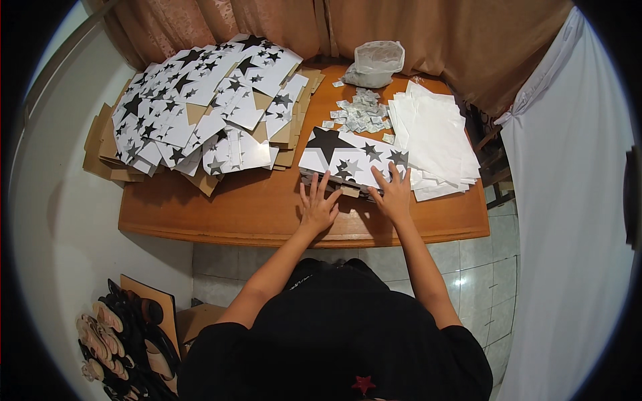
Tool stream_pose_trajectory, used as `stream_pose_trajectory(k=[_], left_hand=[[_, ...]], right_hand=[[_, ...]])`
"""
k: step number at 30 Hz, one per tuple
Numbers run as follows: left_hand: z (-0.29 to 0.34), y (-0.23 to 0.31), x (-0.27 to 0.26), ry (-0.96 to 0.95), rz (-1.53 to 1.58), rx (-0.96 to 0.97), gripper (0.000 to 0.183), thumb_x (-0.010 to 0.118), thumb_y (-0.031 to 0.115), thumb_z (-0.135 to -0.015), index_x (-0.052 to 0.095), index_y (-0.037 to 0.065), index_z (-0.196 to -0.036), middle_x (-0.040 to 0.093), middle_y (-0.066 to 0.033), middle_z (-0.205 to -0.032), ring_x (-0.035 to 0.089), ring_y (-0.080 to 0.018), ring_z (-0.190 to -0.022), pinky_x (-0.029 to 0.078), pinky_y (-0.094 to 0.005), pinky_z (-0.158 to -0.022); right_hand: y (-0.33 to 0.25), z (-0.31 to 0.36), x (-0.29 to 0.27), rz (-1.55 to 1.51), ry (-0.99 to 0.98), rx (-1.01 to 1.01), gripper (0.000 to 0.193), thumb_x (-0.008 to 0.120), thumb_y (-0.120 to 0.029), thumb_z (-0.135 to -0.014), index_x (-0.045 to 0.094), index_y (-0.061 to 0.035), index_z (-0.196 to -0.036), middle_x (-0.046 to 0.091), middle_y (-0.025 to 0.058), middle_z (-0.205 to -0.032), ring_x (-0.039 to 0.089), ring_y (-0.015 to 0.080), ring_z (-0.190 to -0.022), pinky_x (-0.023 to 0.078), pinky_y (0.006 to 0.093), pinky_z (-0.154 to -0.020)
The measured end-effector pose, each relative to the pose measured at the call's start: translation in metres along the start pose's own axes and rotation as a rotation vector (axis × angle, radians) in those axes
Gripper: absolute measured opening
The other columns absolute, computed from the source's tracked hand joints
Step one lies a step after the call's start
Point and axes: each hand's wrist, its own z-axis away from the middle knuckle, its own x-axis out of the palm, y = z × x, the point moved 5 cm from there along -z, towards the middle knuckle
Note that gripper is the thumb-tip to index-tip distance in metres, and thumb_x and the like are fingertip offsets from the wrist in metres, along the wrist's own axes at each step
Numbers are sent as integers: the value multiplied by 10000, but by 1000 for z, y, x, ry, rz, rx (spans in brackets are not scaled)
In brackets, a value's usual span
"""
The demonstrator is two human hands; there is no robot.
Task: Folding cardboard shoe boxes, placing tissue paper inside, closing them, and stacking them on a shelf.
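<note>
A white cardboard box (361,155) printed with black and grey stars lies near the middle of the wooden table. My left hand (318,208) has its fingers spread, the tips at the box's near left edge. On the near right part of the box rests my right hand (393,194), its fingers apart and touching the top and the front edge. Neither hand is closed round anything. The box's inside is hidden from this view.
A large heap of star-printed flat cardboard pieces (194,107) covers the table's left. Several small sachets (363,110) lie beyond the box, near a translucent plastic bag (378,61). White paper sheets (435,137) are stacked at right. Shoes (107,334) stand at lower left.
</note>
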Motion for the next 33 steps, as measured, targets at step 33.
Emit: stream_pose_trajectory(k=[33], left_hand=[[-44, -11, 5, -42, 208, -301, 511, 692, 512, -654, 638, 232, -1078, 381, -27, -1350, 155, -302, -1326, 5, -652, -958]], right_hand=[[-23, 8, 31, 0, 7, 271, 578, 595, -490, -746, 512, -158, -1212, 334, 165, -1365, 163, 448, -1288, 40, 716, -923]])
